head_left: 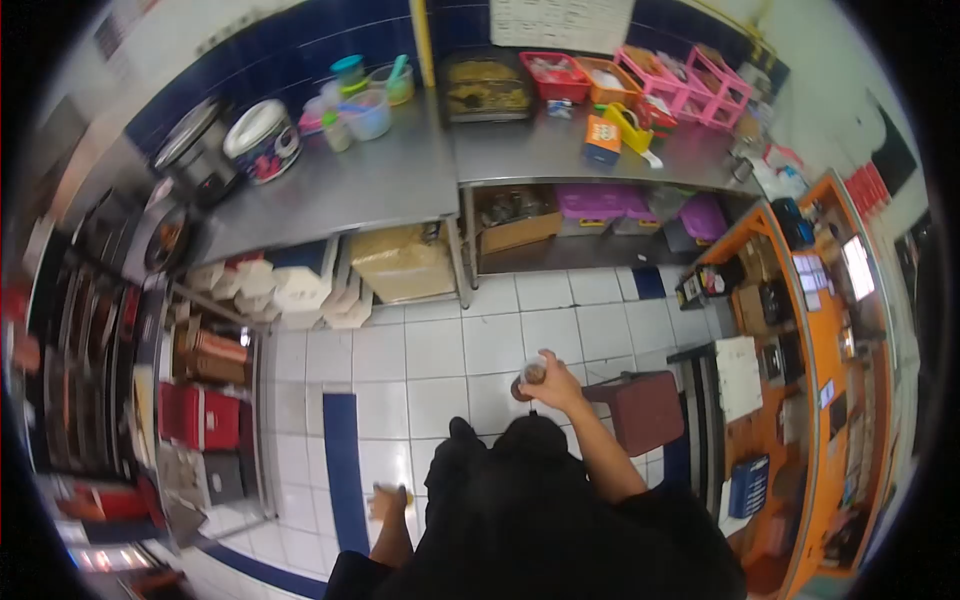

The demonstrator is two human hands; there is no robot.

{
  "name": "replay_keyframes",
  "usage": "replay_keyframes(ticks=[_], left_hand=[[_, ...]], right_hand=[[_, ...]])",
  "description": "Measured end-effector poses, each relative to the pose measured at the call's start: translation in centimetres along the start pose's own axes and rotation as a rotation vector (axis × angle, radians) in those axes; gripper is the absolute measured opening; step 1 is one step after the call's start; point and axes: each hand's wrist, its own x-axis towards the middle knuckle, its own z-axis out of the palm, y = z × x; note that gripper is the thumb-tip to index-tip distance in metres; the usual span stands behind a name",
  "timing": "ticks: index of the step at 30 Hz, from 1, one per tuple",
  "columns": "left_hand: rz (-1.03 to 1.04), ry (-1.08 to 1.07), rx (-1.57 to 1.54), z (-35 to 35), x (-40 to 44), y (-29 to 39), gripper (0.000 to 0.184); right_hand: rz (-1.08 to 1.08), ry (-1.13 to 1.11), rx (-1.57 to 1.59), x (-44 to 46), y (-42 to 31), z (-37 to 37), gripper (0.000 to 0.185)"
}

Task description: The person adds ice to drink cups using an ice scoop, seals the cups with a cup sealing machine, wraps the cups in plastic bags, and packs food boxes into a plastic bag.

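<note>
As your R hand (560, 388) grips the cup (535, 374), your L hand (388, 501) sits apart, back-left of it, grip unclear.

A: What does the right hand (553, 384) hold?
B: A small clear cup (535, 373) with something brownish in it, just off centre towards five o'clock, above the white tiled floor (436, 352).

A: And the left hand (388, 500)?
B: It's at seven o'clock, well apart from the right, fingers spread. Whether it holds anything is too blurred to tell.

A: What's around them?
B: A brown seat (648, 412) at four o'clock, near the right forearm, and orange shelving (815, 345) at three.

A: Further out?
B: A steel counter (400, 165) at twelve, bearing a dark tray (489, 90). A white-lidded pot (262, 140) sits at ten, pink baskets (712, 92) between one and two.
</note>
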Motion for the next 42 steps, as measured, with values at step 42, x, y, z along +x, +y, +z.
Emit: replay_keyframes(ticks=[42], left_hand=[[1.193, 0.707, -0.037, -30.4, -10.1, 95.5, 0.075]], right_hand=[[-0.176, 0.307, -0.28, 62.1, -12.9, -39.9, 0.079]])
